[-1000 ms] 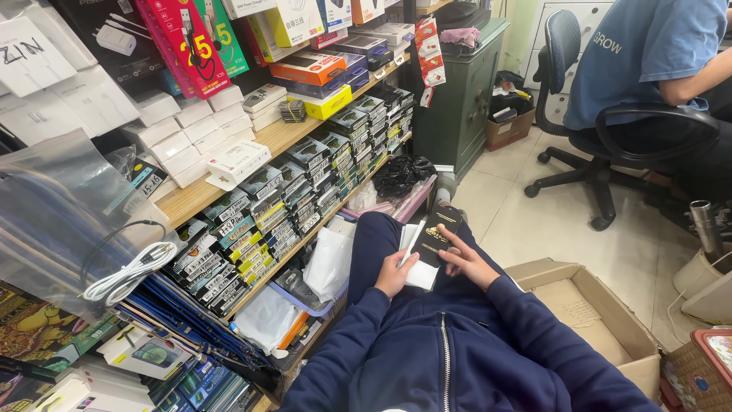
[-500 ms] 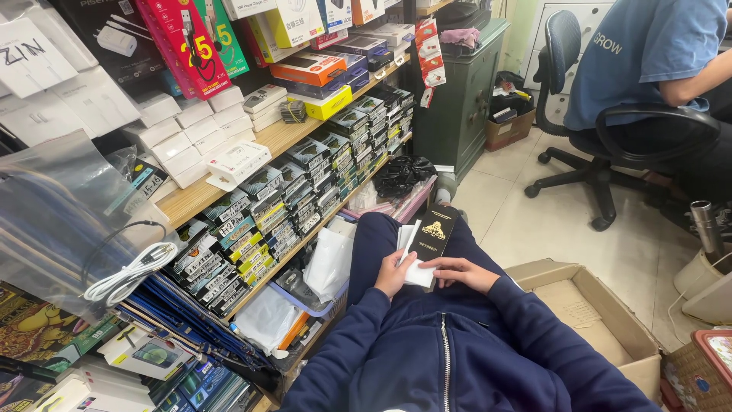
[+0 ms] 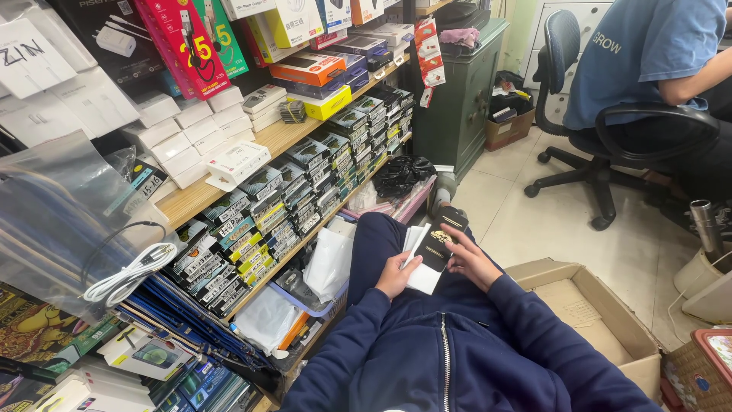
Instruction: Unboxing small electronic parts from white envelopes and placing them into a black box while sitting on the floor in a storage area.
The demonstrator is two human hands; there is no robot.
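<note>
The left hand (image 3: 396,276) grips a stack of white packets (image 3: 419,259) from beneath while the right hand (image 3: 471,259) pinches a black gold-marked packet (image 3: 441,238) against its top, all resting over the lap, beside wooden shelves (image 3: 282,137) of boxed accessories and a cardboard box (image 3: 610,328).

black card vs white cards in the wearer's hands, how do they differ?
Colour: the black card is dark with a gold emblem; the white cards look plain.
Count: the black card is single; the white cards are a small stack.
Hold: the right hand touches the black card; the left hand grips the white cards.
Position: the black card lies over the white cards.
Both are flat, rectangular and held over the lap.
</note>
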